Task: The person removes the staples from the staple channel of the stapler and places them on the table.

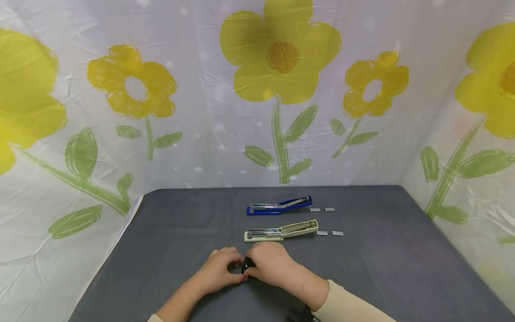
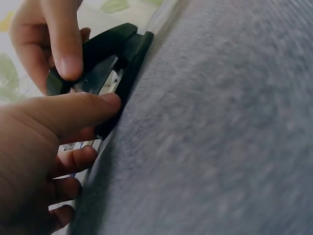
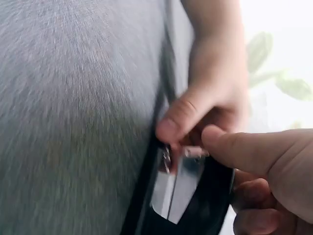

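Hands together on grey table (image 1: 169, 232), left hand (image 1: 219, 270) and right hand (image 1: 270, 264) both pinching black stapler (image 1: 246, 265), fingers curled round it, cream stapler (image 1: 280, 230) just beyond.

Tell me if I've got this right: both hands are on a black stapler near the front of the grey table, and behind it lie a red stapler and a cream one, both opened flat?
Nearly. The far stapler is blue, not red, as the head view shows. The rest holds: both hands hold the black stapler, and the cream stapler lies opened flat too.
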A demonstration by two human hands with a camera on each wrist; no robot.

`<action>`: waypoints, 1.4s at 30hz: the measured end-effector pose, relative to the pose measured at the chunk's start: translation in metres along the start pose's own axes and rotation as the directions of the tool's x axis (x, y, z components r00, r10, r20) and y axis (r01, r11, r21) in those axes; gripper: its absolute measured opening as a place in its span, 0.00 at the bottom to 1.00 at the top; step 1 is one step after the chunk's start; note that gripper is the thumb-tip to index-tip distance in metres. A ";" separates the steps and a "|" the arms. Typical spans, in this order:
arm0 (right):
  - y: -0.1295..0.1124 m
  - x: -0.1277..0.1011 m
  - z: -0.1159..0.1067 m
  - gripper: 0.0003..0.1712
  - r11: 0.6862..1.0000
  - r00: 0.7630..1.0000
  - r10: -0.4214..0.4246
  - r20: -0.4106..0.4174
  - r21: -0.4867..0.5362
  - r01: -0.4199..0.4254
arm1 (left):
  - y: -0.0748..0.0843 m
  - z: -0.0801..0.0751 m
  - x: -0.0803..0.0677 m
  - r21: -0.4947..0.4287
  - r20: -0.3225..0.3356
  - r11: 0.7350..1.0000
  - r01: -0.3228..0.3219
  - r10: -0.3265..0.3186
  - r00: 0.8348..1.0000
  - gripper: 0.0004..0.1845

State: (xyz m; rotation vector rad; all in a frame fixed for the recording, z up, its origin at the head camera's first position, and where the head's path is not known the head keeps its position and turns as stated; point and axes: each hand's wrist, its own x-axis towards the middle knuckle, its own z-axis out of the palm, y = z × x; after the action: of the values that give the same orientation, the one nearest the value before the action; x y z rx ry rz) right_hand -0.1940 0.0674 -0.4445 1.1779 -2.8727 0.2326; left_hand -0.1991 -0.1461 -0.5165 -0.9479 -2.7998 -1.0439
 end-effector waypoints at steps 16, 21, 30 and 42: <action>0.012 0.002 -0.006 0.09 0.982 0.995 -0.048 -0.084 0.176 0.063 | -0.006 -0.003 -0.001 -0.082 0.042 0.996 0.023 -0.020 0.999 0.10; 0.018 -0.007 -0.020 0.10 0.968 0.996 -0.003 -0.086 0.251 0.025 | -0.007 -0.003 -0.001 -0.077 0.037 0.997 0.014 -0.011 0.999 0.10; 0.031 -0.028 -0.040 0.16 0.949 0.994 0.053 -0.096 0.314 -0.020 | -0.006 -0.002 -0.001 -0.077 0.018 0.997 0.003 -0.001 1.000 0.11; 0.054 -0.059 -0.061 0.17 0.946 0.991 0.113 -0.073 0.313 -0.085 | -0.007 0.000 -0.001 -0.084 -0.013 0.996 -0.025 0.024 1.000 0.11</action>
State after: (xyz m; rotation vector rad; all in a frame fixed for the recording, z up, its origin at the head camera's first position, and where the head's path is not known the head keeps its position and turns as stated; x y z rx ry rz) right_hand -0.1914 0.1551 -0.3962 1.0270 -2.8914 0.7434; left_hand -0.2020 -0.1513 -0.5213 -0.9768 -2.7470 -1.1695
